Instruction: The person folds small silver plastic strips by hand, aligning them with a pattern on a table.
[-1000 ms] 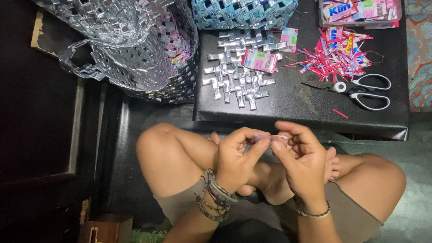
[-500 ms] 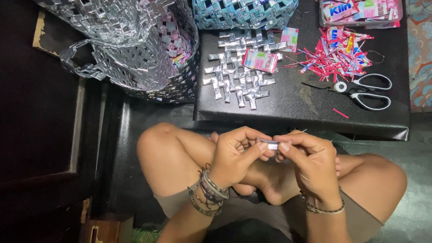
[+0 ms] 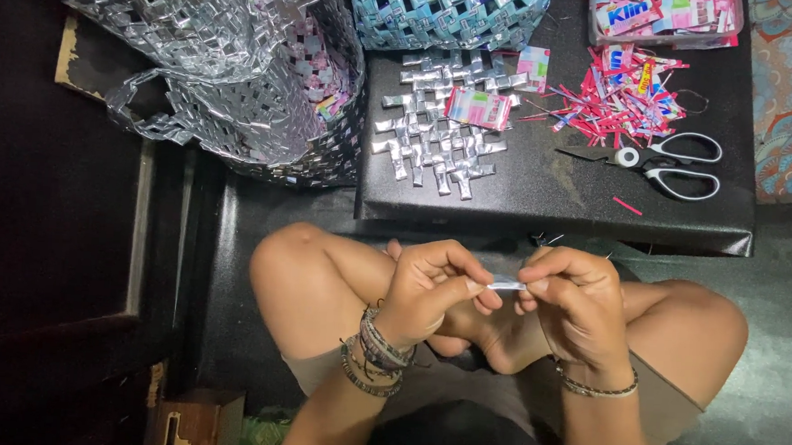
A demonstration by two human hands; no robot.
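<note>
Centrally, a small folded silver foil strip (image 3: pixel 507 283) is pinched between both hands above the crossed legs: the left hand (image 3: pixel 433 292) holds one end in a narrow grip, the right hand (image 3: pixel 572 304) the other. At twelve o'clock, on the black tabletop (image 3: pixel 551 199), a partly woven silver mat (image 3: pixel 436 139) lies unfinished. Scissors (image 3: pixel 665 164) and red wrapper trimmings (image 3: pixel 615 94) are seen at one o'clock, a finished woven silver basket (image 3: pixel 224 51) at ten o'clock. Judging by this, weaving seems partway done.

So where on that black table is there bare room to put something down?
The black table is bare along its front edge, between the silver woven mat and the scissors. The back is crowded: blue woven piece, red scraps.
</note>
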